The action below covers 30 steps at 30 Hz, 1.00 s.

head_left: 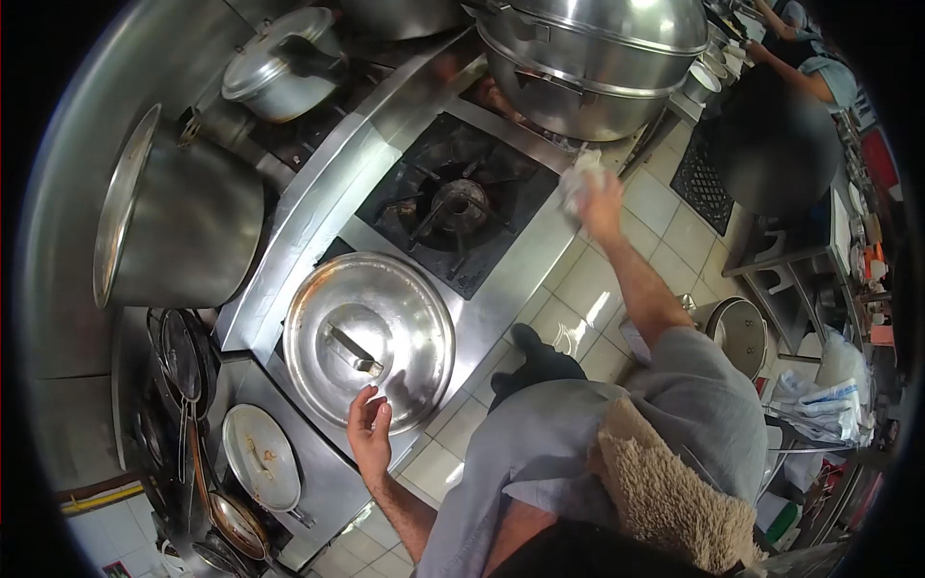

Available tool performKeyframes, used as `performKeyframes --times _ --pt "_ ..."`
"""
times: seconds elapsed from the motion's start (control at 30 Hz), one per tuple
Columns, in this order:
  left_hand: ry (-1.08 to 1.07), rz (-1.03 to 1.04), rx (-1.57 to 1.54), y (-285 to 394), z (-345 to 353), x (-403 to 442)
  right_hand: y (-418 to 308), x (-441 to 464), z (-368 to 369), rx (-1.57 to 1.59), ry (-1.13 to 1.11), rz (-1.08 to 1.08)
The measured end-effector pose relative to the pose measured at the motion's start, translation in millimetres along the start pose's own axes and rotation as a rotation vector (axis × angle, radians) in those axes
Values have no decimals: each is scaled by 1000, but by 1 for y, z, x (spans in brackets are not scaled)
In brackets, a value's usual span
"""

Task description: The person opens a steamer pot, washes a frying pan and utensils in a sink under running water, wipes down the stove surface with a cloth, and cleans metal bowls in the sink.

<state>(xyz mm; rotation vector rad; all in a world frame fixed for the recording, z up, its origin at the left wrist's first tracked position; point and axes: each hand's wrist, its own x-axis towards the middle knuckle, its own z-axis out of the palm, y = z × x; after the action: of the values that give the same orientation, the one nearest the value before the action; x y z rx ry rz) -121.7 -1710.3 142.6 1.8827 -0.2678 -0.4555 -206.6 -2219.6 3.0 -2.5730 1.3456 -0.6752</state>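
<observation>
My right hand (pixel 601 204) is closed on a whitish cloth (pixel 582 183), which lies against the front edge of the steel stove (pixel 525 258), right of the black burner (pixel 461 204). My left hand (pixel 369 427) has its fingers apart and holds nothing. It hovers at the near rim of a large round metal lid (pixel 409 318), just below the lid's handle (pixel 353 350). Beyond the cloth stands a big steel steamer pot (pixel 588 72).
A large pot (pixel 193 226) and a pressure cooker (pixel 281 72) stand behind the stove's raised ledge. At the left are a plate (pixel 260 455) and pans. Another pot (pixel 740 335) stands by my right side. Another person's arms (pixel 800 75) show at the upper right.
</observation>
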Motion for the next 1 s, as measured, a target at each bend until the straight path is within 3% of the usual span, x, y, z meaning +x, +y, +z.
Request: performKeyframes --times 0.03,0.1,0.13,0.2,0.27,0.3,0.37,0.43,0.5,0.53,0.6,0.63,0.7,0.77,0.83,0.9,0.97,1.0 --pt "0 -6 4 3 5 4 22 23 16 70 185 68" --pt "-30 -7 108 9 12 8 50 72 23 115 327 306" --pt "-23 -10 112 11 14 11 48 84 21 121 321 303" --pt "9 -41 96 13 16 12 43 95 14 103 219 509" --pt "10 -39 72 5 16 16 25 66 16 -170 258 158" --pt "13 -30 44 1 19 19 23 51 22 -202 87 -34" --pt "-6 -48 63 3 26 24 -20 9 -3 -124 -6 -223" --pt "-65 -46 59 10 36 33 -37 -24 -12 -36 -87 -240" --pt "-60 -28 54 13 40 38 -55 -34 -27 92 -397 -318" --pt "-74 -13 39 12 39 39 -65 -23 -35 104 -392 -340" --pt "-43 14 20 18 38 37 -91 6 -62 614 -589 15" --pt "-16 13 20 17 35 35 -108 23 -70 623 -600 -8" --pt "43 -23 54 14 28 25 -149 61 -71 715 -200 -248" --pt "97 -41 38 11 25 14 -192 97 -52 770 -7 -302" --pt "159 -109 33 9 24 4 -228 129 -5 738 135 -435" --pt "189 -132 59 8 27 -3 -259 145 57 353 71 -485" --pt "226 -215 34 5 31 -8 -272 147 102 120 -375 -431" --pt "216 -233 72 5 32 -10 -271 154 120 101 -358 -425"
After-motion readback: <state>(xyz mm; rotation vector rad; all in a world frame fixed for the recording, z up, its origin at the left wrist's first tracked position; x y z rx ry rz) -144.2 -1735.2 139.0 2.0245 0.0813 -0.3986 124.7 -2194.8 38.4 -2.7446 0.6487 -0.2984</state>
